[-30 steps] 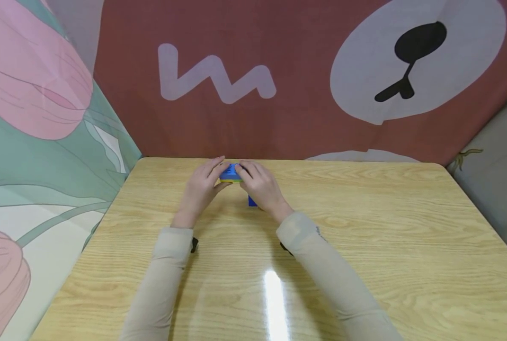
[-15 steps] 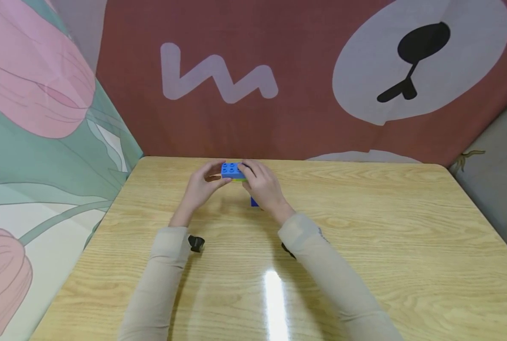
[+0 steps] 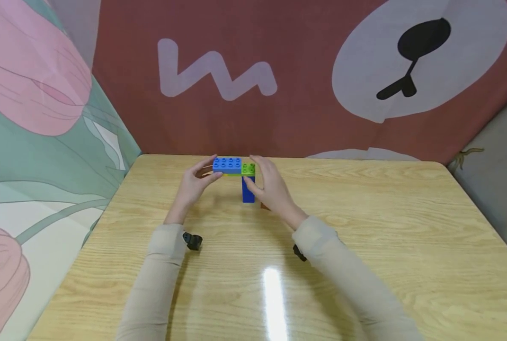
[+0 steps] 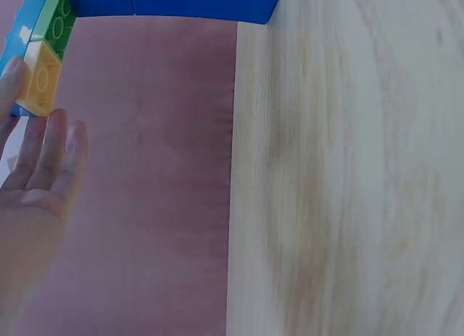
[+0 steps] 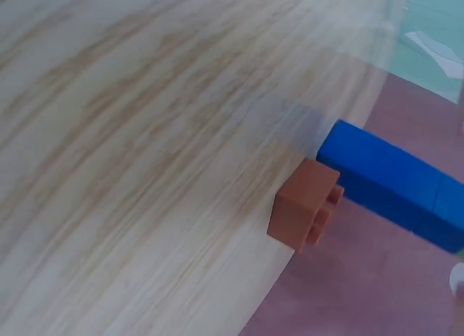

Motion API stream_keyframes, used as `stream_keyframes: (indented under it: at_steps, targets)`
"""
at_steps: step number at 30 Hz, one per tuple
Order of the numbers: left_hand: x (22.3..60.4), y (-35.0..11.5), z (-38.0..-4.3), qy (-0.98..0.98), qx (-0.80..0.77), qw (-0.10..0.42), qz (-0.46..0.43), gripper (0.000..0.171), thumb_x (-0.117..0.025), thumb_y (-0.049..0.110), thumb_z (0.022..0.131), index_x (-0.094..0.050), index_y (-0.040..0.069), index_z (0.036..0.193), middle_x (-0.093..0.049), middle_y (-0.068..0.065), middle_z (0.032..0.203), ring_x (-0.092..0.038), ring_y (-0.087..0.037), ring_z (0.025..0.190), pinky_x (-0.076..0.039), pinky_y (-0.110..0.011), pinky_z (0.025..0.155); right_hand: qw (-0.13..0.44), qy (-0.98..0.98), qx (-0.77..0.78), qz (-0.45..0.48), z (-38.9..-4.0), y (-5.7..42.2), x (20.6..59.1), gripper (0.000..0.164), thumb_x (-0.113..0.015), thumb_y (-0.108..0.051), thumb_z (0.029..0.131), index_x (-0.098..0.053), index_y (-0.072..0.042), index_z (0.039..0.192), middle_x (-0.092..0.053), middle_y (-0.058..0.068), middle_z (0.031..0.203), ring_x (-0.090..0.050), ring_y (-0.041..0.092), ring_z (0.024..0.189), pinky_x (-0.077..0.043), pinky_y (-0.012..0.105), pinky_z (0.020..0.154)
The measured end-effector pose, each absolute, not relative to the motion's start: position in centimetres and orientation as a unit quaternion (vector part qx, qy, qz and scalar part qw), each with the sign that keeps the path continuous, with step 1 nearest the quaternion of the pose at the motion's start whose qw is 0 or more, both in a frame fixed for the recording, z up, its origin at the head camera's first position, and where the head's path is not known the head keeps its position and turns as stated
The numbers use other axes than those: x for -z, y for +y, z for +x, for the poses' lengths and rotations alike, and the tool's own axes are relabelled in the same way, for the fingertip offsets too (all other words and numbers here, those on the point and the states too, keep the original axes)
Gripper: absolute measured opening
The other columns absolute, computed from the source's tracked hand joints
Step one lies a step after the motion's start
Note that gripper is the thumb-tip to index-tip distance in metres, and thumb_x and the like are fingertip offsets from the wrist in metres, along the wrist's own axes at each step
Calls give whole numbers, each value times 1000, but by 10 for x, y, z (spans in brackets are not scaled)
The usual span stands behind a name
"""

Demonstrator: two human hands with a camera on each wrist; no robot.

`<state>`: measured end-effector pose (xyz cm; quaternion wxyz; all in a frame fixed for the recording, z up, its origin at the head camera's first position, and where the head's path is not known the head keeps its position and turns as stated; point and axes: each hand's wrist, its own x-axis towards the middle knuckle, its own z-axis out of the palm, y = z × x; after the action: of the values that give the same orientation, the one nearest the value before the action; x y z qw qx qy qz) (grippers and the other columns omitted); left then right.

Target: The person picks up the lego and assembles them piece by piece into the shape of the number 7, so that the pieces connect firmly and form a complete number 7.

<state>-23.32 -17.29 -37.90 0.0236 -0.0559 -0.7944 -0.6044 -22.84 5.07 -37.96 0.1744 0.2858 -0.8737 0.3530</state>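
A column of stacked dark blue bricks point(image 3: 248, 190) stands upright on the table, with a green brick point(image 3: 248, 169) across its top. The light blue brick point(image 3: 226, 164) lies over the green one and reaches left; a yellow brick point(image 4: 40, 78) sits under its outer end. My left hand point(image 3: 192, 188) pinches that left end, thumb in front and fingers behind. Around the green end, my right hand point(image 3: 274, 189) has its thumb and fingers spread apart, close to the bricks. Beside the column's base, mostly behind the right hand in the head view, is a brown brick point(image 5: 301, 205).
The wooden table point(image 3: 385, 227) ends at the back against a reddish-brown cloth point(image 3: 296, 128) with a printed face. A flowered cloth point(image 3: 57, 175) hangs on the left. Dark wrist cameras point(image 3: 192, 240) sit under both sleeves.
My right hand has come off the light blue brick and moved right, uncovering the green brick and column. The left hand has shifted slightly left and still holds the brick's end.
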Motion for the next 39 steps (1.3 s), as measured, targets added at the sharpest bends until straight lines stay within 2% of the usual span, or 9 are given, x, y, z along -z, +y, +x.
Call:
stream_keyframes:
  at_steps: [5, 8, 17, 25, 33, 39]
  targets:
    - [378, -176, -233, -795, 604, 17, -53, 56, -66, 22, 91, -47, 23, 143, -45, -5, 148, -50, -25, 130, -48, -40, 103, 35, -890, -392, 229, -234, 66, 382, 57, -57, -30, 96, -39, -3, 142, -44, 15, 143, -41, 30, 135, -36, 47, 113]
    - [378, -177, -234, -796, 603, 14, -52, 55, -65, 22, 91, -46, 24, 143, -43, -4, 149, -49, -25, 132, -47, -41, 104, -27, -896, -390, 210, -238, 75, 387, 56, -59, -31, 95, -42, -5, 141, -46, 15, 141, -44, 31, 131, -39, 47, 110]
    - [380, -180, -234, -792, 609, 7, -49, 55, -64, 24, 92, -45, 25, 143, -43, -5, 149, -48, -25, 133, -46, -42, 106, -110, -906, -341, 224, -243, 89, 398, 57, -69, -24, 89, -49, 3, 135, -53, 22, 133, -53, 37, 119, -46, 49, 101]
    - [381, -180, -234, -787, 615, 5, -49, 54, -64, 23, 92, -46, 25, 143, -45, -5, 147, -49, -25, 131, -45, -42, 106, -150, -917, -293, 226, -244, 96, 407, 66, -78, -26, 80, -50, 3, 133, -59, 23, 122, -57, 34, 114, -48, 46, 98]
    - [379, -179, -233, -789, 612, 2, -47, 54, -64, 24, 92, -46, 24, 143, -44, -6, 148, -48, -26, 132, -45, -43, 107, -159, -916, -300, 214, -244, 99, 410, 48, -74, -14, 82, -55, 3, 122, -63, 23, 117, -61, 32, 106, -51, 43, 92]
    - [380, -179, -234, -796, 604, 7, -48, 54, -65, 24, 92, -47, 25, 142, -47, -7, 146, -48, -26, 132, -45, -43, 106, -121, -916, -338, 177, -249, 101, 406, 40, -70, -9, 83, -57, 0, 119, -61, 19, 115, -58, 30, 105, -50, 42, 90]
